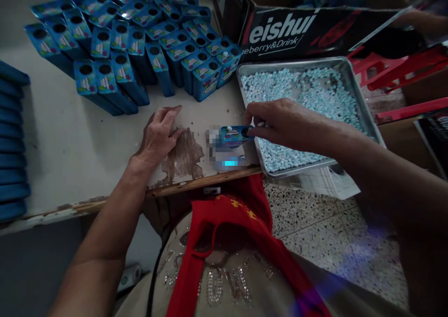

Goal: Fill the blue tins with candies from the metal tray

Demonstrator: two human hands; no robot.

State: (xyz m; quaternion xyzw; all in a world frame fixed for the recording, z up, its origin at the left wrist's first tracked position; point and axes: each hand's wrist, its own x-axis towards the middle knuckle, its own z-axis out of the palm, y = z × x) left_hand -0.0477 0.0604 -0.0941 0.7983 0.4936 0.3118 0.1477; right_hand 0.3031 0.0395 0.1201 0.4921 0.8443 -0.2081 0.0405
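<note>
My right hand [276, 123] is over the near-left edge of a metal tray [364, 97] filled with small pale blue and white candies [290, 160]. Its fingertips pinch at the dark round hole of a blue candy box [233, 134], with a whitish candy showing between them. Another white candy lies on that box's top. Beneath the box is a small device with a glowing cyan display [230, 163], partly blurred. To the left, my left hand [159, 132] rests on the worn table [196, 111], thumb apart from the fingers, holding nothing.
Many blue boxes [121, 67] with round holes stand at the back left. More blue boxes [14, 139] are stacked at the left edge. A black cardboard carton [290, 32] stands behind the tray. Red plastic frames [395, 69] and a person's arm [423, 23] are at the right.
</note>
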